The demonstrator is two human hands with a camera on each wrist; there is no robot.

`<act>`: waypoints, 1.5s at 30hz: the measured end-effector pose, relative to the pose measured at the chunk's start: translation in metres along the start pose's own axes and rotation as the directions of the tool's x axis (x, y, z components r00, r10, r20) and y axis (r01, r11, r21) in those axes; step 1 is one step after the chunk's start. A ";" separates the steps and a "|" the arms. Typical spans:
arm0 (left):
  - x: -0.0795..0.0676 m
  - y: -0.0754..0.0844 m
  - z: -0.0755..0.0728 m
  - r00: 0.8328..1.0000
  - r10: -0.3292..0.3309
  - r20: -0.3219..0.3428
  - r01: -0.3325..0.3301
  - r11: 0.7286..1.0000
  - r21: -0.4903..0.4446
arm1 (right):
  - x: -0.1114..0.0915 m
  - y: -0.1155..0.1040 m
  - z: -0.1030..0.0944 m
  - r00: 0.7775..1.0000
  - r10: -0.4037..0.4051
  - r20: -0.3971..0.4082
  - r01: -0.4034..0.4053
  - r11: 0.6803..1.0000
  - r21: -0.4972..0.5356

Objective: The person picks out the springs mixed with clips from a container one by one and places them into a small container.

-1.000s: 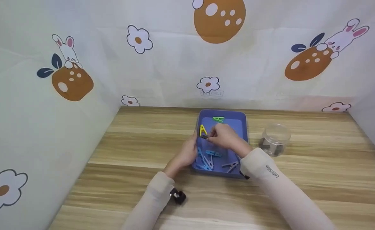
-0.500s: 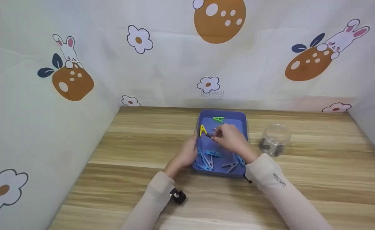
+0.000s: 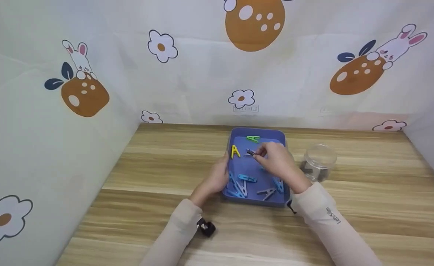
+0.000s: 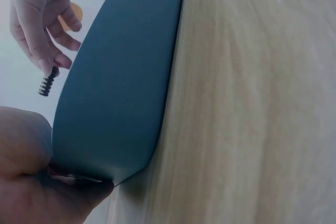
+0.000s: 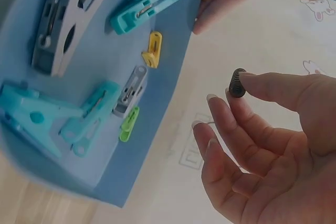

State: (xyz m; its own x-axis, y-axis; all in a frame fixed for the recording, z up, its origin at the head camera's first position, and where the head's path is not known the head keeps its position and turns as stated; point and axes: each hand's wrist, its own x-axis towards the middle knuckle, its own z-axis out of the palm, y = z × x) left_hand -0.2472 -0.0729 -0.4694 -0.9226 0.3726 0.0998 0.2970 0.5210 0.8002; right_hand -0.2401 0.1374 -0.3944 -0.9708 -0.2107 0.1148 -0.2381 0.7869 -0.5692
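Observation:
My right hand (image 3: 277, 160) pinches a small black coil spring (image 5: 238, 83) between thumb and forefinger, above a blue plastic tray (image 3: 252, 199). Its other fingers are loosely bent. The left hand (image 3: 216, 175) holds the tray's left side, and the left wrist view shows thumb and fingers about its edge. Inside the tray lie a yellow clothespin (image 3: 235, 152), a green clothespin (image 3: 253, 139), a grey clothespin (image 5: 130, 92) near the spring, and several blue and grey ones, among them a blue clothespin (image 3: 247, 178). My right hand partly hides the tray's right side.
A clear round jar (image 3: 319, 160) with dark pieces inside stands right of the tray on the wooden table (image 3: 157, 166). Behind the table hangs a printed cloth (image 3: 198, 81). A black wrist camera (image 3: 206, 227) sits on the left wrist.
My right hand has drawn back to the right with the spring, away from the yellow clothespin. A grey clothespin beneath has come into view. The left hand has stayed on the tray.

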 end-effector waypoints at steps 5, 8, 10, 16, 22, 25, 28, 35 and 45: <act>-0.001 0.000 0.000 1.000 -0.009 0.001 0.009 1.000 0.010 | -0.004 0.004 -0.004 0.999 0.038 -0.003 -0.038 0.999 0.010; -0.002 0.000 0.000 1.000 0.008 -0.007 -0.008 1.000 -0.001 | -0.007 0.007 -0.007 0.998 0.057 -0.006 -0.057 0.998 0.015; -0.003 0.000 0.000 1.000 0.019 -0.015 -0.019 1.000 -0.016 | -0.009 0.009 -0.009 0.998 0.061 -0.015 -0.061 0.998 0.015; -0.002 0.001 -0.001 1.000 0.015 -0.012 -0.015 0.999 -0.041 | -0.013 0.016 -0.015 0.997 0.069 -0.047 -0.068 0.998 0.020; -0.003 0.002 -0.001 1.000 0.021 -0.011 -0.021 0.998 -0.052 | -0.018 0.022 -0.024 0.993 0.095 -0.070 -0.093 0.995 0.035; -0.003 0.002 -0.001 1.000 0.013 -0.008 -0.013 0.999 -0.045 | -0.021 0.026 -0.029 0.992 0.100 -0.082 -0.096 0.994 0.044; -0.003 0.002 0.000 1.000 0.008 -0.008 -0.009 1.000 -0.023 | -0.023 0.031 -0.033 0.989 0.117 -0.092 -0.113 0.992 0.047; -0.002 0.000 0.001 1.000 0.011 -0.013 -0.011 1.000 -0.004 | -0.030 0.043 -0.044 0.984 0.137 -0.118 -0.133 0.990 0.044; -0.002 -0.001 0.001 0.998 0.048 -0.026 -0.047 0.998 0.038 | -0.041 0.057 -0.060 0.977 0.144 -0.159 -0.139 0.989 0.038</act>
State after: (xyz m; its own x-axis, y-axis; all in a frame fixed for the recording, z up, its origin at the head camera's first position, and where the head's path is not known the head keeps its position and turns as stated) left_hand -0.2457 -0.0730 -0.4712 -0.9134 0.3769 0.1539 0.3494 0.5319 0.7714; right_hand -0.2161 0.2256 -0.3824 -0.9872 -0.0006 0.1595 -0.0991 0.7857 -0.6106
